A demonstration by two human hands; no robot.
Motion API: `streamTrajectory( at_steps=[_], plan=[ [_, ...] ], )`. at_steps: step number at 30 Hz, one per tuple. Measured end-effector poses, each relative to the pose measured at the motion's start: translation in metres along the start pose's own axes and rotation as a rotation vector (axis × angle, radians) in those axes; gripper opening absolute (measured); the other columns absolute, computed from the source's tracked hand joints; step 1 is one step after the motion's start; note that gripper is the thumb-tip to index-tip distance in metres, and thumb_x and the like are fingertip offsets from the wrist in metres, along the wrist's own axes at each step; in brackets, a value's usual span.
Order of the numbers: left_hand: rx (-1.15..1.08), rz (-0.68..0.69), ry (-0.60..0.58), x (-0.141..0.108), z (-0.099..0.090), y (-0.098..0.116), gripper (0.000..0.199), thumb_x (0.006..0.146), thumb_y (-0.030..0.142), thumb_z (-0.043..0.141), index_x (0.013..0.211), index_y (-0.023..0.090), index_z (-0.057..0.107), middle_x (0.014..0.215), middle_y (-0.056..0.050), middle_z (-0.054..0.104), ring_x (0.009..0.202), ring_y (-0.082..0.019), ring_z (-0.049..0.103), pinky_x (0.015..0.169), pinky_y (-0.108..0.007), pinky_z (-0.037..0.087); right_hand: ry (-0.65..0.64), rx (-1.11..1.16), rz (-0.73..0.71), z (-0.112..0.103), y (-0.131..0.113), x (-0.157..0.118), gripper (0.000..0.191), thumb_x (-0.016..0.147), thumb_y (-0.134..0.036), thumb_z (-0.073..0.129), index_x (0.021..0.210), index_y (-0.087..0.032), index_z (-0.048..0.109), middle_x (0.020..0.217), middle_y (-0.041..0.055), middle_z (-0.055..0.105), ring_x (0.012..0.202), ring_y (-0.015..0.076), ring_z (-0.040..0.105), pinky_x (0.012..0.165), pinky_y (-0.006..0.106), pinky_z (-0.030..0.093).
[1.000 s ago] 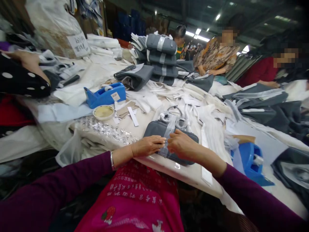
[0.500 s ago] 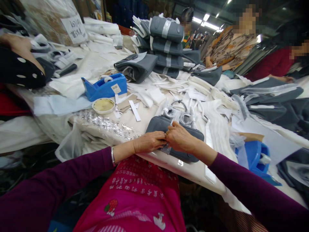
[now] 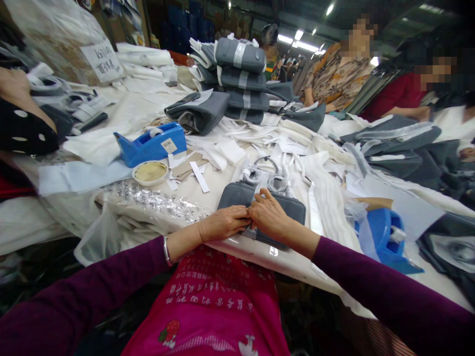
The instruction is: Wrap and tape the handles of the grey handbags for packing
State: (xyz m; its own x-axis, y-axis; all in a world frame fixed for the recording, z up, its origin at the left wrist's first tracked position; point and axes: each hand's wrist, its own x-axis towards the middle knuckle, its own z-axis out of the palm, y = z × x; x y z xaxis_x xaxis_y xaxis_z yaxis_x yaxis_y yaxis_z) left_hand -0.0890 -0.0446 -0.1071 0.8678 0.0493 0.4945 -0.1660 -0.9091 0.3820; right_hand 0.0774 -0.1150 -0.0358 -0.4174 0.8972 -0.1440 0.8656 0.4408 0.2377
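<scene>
A grey handbag (image 3: 226, 194) lies at the table's front edge, its handles wrapped in clear plastic (image 3: 276, 184). A strip of clear tape (image 3: 261, 182) runs over its middle and shows again below my fingers. My right hand (image 3: 269, 215) rests on the bag, fingers bent and pinched on the tape. Against it presses my left hand (image 3: 226, 222), its fingers closed at the bag's left front. What lies between the left fingertips is hidden.
A blue tape dispenser (image 3: 152, 143) and a round lid (image 3: 150, 173) stand to the left. Behind are stacked grey bags (image 3: 241, 76). A second blue dispenser (image 3: 386, 237) sits right, by white strips (image 3: 330, 198). Several other people work around the table; one person's arm (image 3: 22, 113) reaches in at left.
The view has shifted slightly, so the table's things appear a little further left. Both hands stay together on the bag, with the right fingers slightly re-bent.
</scene>
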Motion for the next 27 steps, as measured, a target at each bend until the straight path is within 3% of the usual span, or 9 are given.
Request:
streamTrajectory(
  at_steps=[2,5,7,12,16,19,22,25,27],
  plan=[
    [0.008,0.000,0.009,-0.001,0.000,0.000,0.026,0.093,0.021,0.050,0.115,0.014,0.061,0.121,-0.013,0.060,0.121,-0.023,0.050,0.108,-0.039,0.040,0.022,-0.026,0.025,0.002,0.002,0.002,0.023,0.073,-0.034,0.073,0.084,-0.015,0.066,0.078,0.0094,0.067,0.095,0.0308,0.055,0.102,0.046,0.024],
    [0.035,0.012,0.013,-0.003,0.002,-0.002,0.026,0.092,0.021,0.052,0.115,0.015,0.061,0.123,-0.012,0.060,0.122,-0.023,0.050,0.110,-0.039,0.040,0.034,-0.078,0.099,0.002,0.005,0.007,0.059,0.061,-0.045,0.082,0.104,-0.011,0.060,0.083,0.0108,0.068,0.100,0.0329,0.056,0.105,0.045,0.022],
    [0.057,0.022,0.013,-0.004,0.003,-0.003,0.027,0.092,0.020,0.052,0.116,0.015,0.061,0.124,-0.011,0.060,0.123,-0.022,0.050,0.111,-0.039,0.039,-0.005,-0.081,0.115,-0.001,0.011,0.012,0.071,0.054,-0.052,0.084,0.105,-0.009,0.058,0.084,0.0120,0.068,0.100,0.0337,0.056,0.104,0.045,0.021],
    [0.095,0.023,-0.002,-0.005,0.002,-0.004,0.032,0.092,0.020,0.052,0.123,0.016,0.057,0.129,-0.011,0.057,0.128,-0.021,0.047,0.112,-0.042,0.039,0.015,-0.049,0.188,-0.014,0.049,0.026,0.049,0.063,-0.042,0.081,0.095,-0.011,0.060,0.090,0.0143,0.069,0.098,0.0315,0.057,0.096,0.043,0.025],
    [0.094,0.024,-0.022,-0.003,-0.001,-0.002,0.033,0.092,0.018,0.051,0.125,0.017,0.055,0.131,-0.011,0.056,0.132,-0.021,0.044,0.112,-0.042,0.039,0.301,0.086,0.435,-0.028,0.076,0.007,0.019,0.077,-0.018,0.066,0.094,-0.014,0.057,0.093,0.0100,0.068,0.092,0.0249,0.058,0.089,0.040,0.027],
    [0.095,0.035,-0.020,-0.002,-0.002,-0.001,0.034,0.093,0.018,0.049,0.126,0.018,0.054,0.132,-0.011,0.056,0.132,-0.021,0.043,0.112,-0.042,0.039,0.631,0.340,0.662,-0.027,0.087,-0.045,0.006,0.082,-0.017,0.055,0.087,-0.018,0.057,0.088,0.0039,0.064,0.083,0.0188,0.057,0.083,0.035,0.032],
    [0.120,0.048,-0.020,-0.003,0.000,-0.006,0.035,0.094,0.016,0.046,0.128,0.019,0.053,0.135,-0.009,0.053,0.133,-0.020,0.042,0.112,-0.042,0.039,0.852,0.401,0.971,-0.010,0.103,-0.133,0.018,0.083,-0.023,0.049,0.095,-0.018,0.060,0.100,0.0068,0.061,0.084,0.0186,0.055,0.082,0.033,0.038],
    [0.141,0.075,-0.022,-0.005,0.004,-0.014,0.038,0.094,0.014,0.045,0.130,0.021,0.052,0.139,-0.008,0.050,0.133,-0.020,0.041,0.113,-0.042,0.039,0.830,0.373,1.511,0.009,0.123,-0.234,0.031,0.080,-0.029,0.048,0.105,-0.017,0.060,0.118,0.0122,0.056,0.105,0.0248,0.051,0.094,0.039,0.034],
    [0.142,0.078,-0.018,-0.006,0.006,-0.017,0.040,0.093,0.014,0.046,0.131,0.022,0.052,0.140,-0.007,0.049,0.133,-0.021,0.042,0.113,-0.042,0.038,0.733,0.465,1.691,0.020,0.131,-0.289,0.034,0.077,-0.034,0.049,0.101,-0.014,0.062,0.111,0.0166,0.060,0.107,0.0300,0.051,0.092,0.044,0.036]
  ],
)
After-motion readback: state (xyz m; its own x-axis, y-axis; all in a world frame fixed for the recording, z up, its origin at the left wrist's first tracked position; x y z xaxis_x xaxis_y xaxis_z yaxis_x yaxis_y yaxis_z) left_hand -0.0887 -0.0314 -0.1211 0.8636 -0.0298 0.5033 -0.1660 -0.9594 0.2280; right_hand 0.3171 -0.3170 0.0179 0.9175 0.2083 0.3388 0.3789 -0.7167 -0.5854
